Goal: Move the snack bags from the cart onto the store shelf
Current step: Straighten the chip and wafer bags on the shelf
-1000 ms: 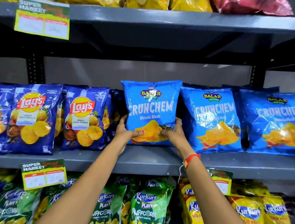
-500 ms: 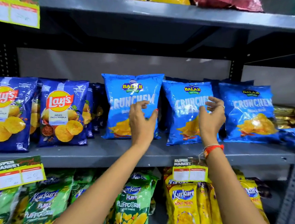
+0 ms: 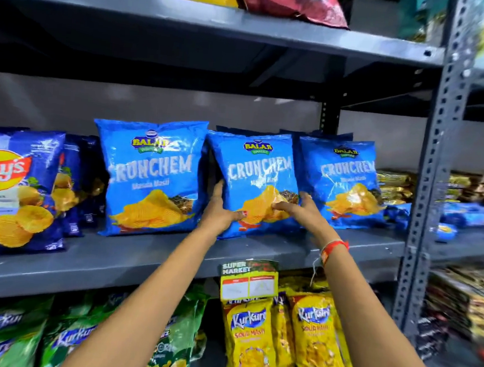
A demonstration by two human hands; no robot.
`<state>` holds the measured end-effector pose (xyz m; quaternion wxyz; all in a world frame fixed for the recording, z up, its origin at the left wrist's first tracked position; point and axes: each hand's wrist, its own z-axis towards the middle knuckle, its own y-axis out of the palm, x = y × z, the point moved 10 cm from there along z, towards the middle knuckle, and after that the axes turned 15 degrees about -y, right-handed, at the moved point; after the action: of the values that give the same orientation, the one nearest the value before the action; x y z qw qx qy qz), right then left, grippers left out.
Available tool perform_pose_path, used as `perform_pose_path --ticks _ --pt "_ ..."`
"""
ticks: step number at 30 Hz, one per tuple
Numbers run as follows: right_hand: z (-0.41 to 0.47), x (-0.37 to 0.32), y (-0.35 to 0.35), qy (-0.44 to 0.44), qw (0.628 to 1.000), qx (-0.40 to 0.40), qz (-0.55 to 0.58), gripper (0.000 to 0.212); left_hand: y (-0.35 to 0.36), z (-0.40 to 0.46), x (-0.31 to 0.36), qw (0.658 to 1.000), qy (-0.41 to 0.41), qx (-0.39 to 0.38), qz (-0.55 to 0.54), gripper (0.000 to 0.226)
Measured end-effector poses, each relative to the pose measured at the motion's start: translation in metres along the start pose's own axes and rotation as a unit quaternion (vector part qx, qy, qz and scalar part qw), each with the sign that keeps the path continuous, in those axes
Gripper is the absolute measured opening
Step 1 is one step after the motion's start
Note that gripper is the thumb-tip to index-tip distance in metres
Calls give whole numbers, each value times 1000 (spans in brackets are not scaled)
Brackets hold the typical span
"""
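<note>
Three light-blue Crunchem bags stand upright on the grey middle shelf (image 3: pixel 118 263). I hold the middle Crunchem bag (image 3: pixel 261 167) by its lower part. My left hand (image 3: pixel 221 210) grips its left edge, thumb across the front. My right hand (image 3: pixel 302 209) presses its lower right front, a red band on the wrist. The left Crunchem bag (image 3: pixel 152 173) stands free beside it. The right Crunchem bag (image 3: pixel 345 177) stands just behind my right hand. The cart is out of view.
Dark-blue Lay's bags (image 3: pixel 12 185) fill the shelf's left end. Green and yellow Kurkure bags (image 3: pixel 254 340) sit on the shelf below, under a price tag (image 3: pixel 249 281). A perforated grey upright (image 3: pixel 435 175) bounds the shelf on the right, with more packets beyond it.
Both hands left the left Crunchem bag, moved right and closed on the middle bag. The camera view swung to the right.
</note>
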<state>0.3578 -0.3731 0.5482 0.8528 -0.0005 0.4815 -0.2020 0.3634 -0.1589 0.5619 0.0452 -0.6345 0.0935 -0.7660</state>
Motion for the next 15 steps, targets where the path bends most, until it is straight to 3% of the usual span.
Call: perform_pose_path --ticks 7,15 --pt "0 -13 -2 -45 999 12 -7 57 -2 12 -1 1000 -6 -9 -10 98" --pt "1 -7 0 -28 999 23 -18 72 -6 27 -14 997 -50 0 -55 96"
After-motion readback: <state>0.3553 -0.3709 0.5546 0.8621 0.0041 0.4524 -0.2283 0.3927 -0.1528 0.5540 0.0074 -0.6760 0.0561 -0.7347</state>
